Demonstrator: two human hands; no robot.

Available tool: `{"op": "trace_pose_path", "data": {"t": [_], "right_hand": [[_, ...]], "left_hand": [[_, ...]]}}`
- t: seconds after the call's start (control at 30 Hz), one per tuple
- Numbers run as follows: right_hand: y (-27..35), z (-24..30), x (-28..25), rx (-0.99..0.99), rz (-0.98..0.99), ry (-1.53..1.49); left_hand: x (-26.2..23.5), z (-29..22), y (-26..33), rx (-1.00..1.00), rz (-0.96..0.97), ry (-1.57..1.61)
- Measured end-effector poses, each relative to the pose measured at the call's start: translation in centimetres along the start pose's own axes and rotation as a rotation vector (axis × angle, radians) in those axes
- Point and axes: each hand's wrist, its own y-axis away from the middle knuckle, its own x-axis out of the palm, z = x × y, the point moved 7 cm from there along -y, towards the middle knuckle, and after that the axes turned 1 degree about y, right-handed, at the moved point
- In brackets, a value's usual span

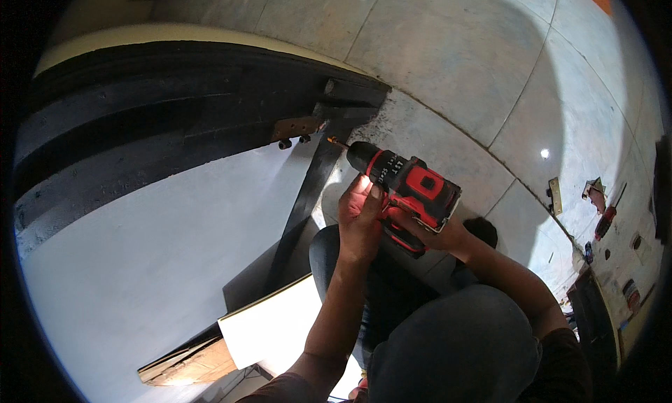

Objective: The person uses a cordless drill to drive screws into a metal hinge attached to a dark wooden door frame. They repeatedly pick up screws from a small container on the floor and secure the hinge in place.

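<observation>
Both hands, right (427, 229) wrapped around the grip and left (360, 217) closed on the body, aim a red cordless drill (406, 182) up-left, bit tip just beside a rusty bracket (297, 128) on the dark frame (210, 102).

A carpentry or fit-out workshop floor: dusty grey floor tiles (448, 46), a dark-framed furniture panel (140, 263) lying flat, a board offcut (189, 364) near, hand tools (602, 207) scattered far right.
</observation>
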Motion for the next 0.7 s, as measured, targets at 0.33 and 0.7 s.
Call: {"op": "trace_pose_path", "data": {"t": [0.33,0.7], "right_hand": [[-0.2,-0.8,-0.7,0.605,0.123,-0.395],[1.9,-0.8,-3.1,0.629,-0.061,-0.478]], "left_hand": [[1.5,0.9,0.2,-0.026,-0.046,0.085],[2.8,2.0,0.3,-0.104,-0.024,0.252]]}}
